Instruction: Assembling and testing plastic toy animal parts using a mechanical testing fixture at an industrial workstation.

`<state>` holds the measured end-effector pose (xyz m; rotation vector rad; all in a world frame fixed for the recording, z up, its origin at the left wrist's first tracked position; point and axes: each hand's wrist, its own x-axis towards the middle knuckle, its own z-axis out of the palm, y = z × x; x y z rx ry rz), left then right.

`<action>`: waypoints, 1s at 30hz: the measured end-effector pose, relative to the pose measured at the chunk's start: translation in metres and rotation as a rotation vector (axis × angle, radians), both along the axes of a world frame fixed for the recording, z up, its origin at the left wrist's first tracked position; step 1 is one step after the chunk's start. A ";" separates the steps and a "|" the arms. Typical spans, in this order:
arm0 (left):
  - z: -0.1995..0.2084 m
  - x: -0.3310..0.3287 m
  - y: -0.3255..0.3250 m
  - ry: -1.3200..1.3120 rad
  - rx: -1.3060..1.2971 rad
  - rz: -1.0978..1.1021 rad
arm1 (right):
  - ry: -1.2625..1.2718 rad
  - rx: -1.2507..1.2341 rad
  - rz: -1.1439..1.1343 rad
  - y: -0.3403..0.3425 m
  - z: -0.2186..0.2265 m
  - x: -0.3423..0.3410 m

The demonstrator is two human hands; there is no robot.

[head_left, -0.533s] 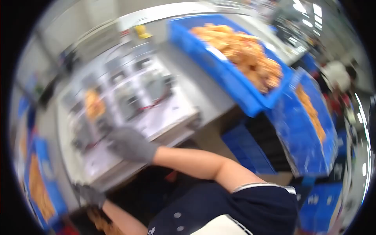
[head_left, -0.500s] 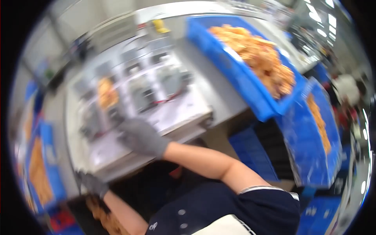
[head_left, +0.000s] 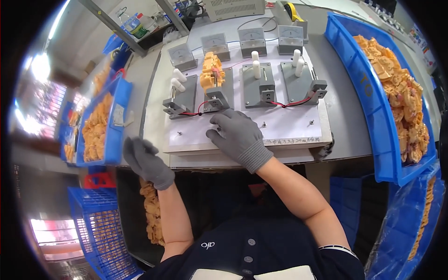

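1. Left hand (head_left: pixel 148 162), left of centre: gloved, raised beside the workbench (head_left: pixel 350 74) edge, fingers extended upward and slightly parted.
2. Right hand (head_left: pixel 239 137), centre: gloved, back upward, fingers bent toward upper left, thumb spread from them, just below a grey fixture (head_left: pixel 227 89).
3. Yellow plastic part (head_left: pixel 212 70), upper centre: on that fixture, apart from both hands.

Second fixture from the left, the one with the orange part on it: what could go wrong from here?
The right hand is just in front of the fixture, near the red wires, so a gloved finger might snag them. A careless bump against the fixture could also shift the orange part.
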<state>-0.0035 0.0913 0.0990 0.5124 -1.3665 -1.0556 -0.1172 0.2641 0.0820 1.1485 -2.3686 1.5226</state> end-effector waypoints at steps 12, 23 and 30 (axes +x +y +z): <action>0.000 -0.082 0.087 -0.098 0.032 -0.485 | -0.013 0.045 0.018 0.000 -0.004 -0.002; -0.019 -0.084 0.069 0.060 0.238 -0.588 | 0.027 0.036 0.011 -0.003 -0.010 -0.003; -0.021 -0.082 0.069 0.087 0.134 -0.595 | 0.001 0.038 -0.002 -0.002 -0.007 -0.003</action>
